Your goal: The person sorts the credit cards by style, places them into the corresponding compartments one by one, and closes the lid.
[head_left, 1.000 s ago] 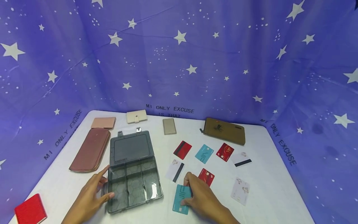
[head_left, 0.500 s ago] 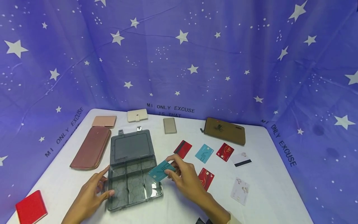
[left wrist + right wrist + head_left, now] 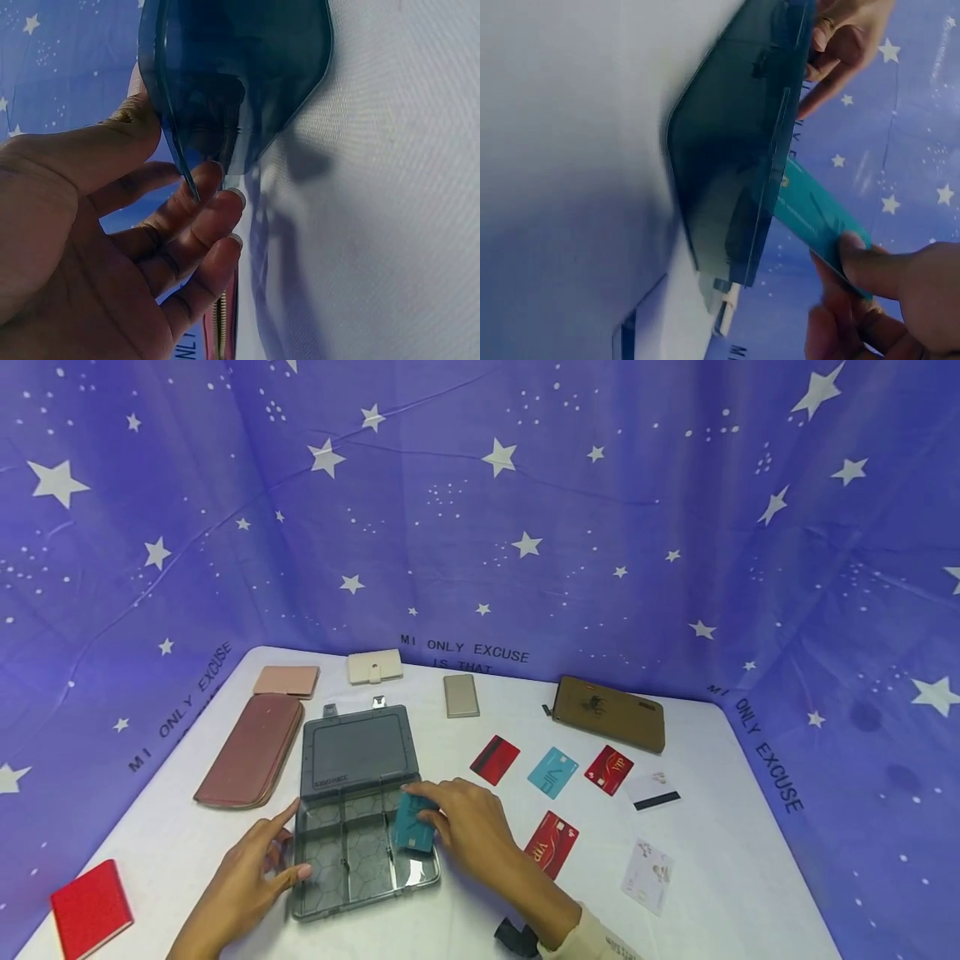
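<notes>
A grey see-through plastic organizer box [image 3: 367,910] lies with its lid [image 3: 358,747] folded back. Its near half has three columns of compartments. At its left side, my left hand [image 3: 243,877] holds the wall between thumb and curled fingers; the left wrist view shows the fingertips [image 3: 219,259] against the box [image 3: 247,67]. My right hand [image 3: 472,831] pinches a teal VIP card [image 3: 415,828] over the right compartment. In the right wrist view the teal card [image 3: 817,214] slants down, its lower end hidden behind the box wall [image 3: 727,157].
Right of the box lie red cards [image 3: 495,760] [image 3: 553,845] [image 3: 609,769], another teal card [image 3: 553,772] and white cards [image 3: 648,875] [image 3: 654,791]. Around them are a brown wallet [image 3: 611,714], a maroon wallet [image 3: 251,752], small card holders [image 3: 461,696] [image 3: 375,667] [image 3: 287,680] and a red booklet [image 3: 92,910].
My right hand has lifted the teal card off the table and carried it left over the box's right compartment, turning it upright. The left hand has stayed at the box.
</notes>
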Demonstrator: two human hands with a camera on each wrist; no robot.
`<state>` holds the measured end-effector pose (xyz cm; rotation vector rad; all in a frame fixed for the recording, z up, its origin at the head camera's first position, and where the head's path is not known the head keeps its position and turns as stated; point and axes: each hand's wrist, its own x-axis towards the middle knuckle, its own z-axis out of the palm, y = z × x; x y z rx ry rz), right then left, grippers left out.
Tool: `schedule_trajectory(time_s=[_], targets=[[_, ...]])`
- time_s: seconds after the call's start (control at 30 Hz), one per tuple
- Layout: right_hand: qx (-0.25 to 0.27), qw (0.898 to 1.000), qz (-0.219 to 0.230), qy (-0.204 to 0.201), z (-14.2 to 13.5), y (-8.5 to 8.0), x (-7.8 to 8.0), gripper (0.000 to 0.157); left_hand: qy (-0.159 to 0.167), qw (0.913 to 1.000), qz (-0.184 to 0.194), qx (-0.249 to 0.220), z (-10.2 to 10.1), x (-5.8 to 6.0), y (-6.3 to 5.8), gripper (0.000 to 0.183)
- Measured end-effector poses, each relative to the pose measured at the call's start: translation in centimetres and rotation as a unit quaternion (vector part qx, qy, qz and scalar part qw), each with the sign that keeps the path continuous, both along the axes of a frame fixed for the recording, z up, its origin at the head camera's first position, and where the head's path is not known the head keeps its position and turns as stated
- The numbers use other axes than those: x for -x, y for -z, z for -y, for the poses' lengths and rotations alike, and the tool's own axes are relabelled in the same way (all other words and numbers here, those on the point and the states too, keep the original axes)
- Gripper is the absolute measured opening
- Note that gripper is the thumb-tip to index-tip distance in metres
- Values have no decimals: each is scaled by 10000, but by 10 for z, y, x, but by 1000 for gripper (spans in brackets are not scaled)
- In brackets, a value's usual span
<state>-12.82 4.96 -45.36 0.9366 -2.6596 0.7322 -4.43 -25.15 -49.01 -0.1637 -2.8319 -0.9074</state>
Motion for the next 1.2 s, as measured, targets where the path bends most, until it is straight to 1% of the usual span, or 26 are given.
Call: schedule_trajectory(time_s=[0.13,0.2,0.3,0.37,0.43,0.5,0.57,0.63,0.7,0.77,0.83,0.87,0.93,1.0,1.1,1.2], targets=[[-198,9996,62,-179,3,5,0,45,-23,9999,115,31,0,0,-2,89],[-334,9993,84,-171,6,10,-1,44,-27,9999,166,25,0,1,-3,89],[-508,9986,111,-4,8,16,-2,38,-19,9998,194,-12,0,2,-3,88],[-646,9978,95,101,10,19,-2,31,-19,9998,207,-18,0,2,-4,88],[-780,9967,172,145,10,21,-3,25,-31,9997,224,4,0,2,-4,88],[-822,9957,395,136,9,21,-2,21,-34,9997,243,26,1,2,-3,89],[-691,9948,746,60,6,21,0,21,-40,9997,254,56,1,2,-3,89],[-299,9922,1211,-11,0,20,4,25,-47,9997,240,74,1,2,-3,89],[197,9866,1621,-12,-9,19,10,31,-47,9997,210,85,0,2,-3,89],[540,9801,1900,178,-19,17,17,38,-46,9998,172,88,0,2,-3,88],[572,9765,2003,552,-30,18,23,46,-29,9998,148,101,0,2,-3,88],[480,9747,2031,798,-35,18,25,50,-32,9999,130,98,0,2,-3,88],[84,9709,2029,1270,-42,21,27,58,-29,9999,109,101,-1,2,-2,88],[-342,9662,2001,1590,-48,24,28,65,-23,9999,90,114,0,1,-2,89],[-777,9608,1912,1852,-51,29,27,75,-21,9999,60,93,-1,0,-2,89],[-861,9600,1820,1947,-50,33,26,77,-2,9999,52,86,-1,1,-1,89]])
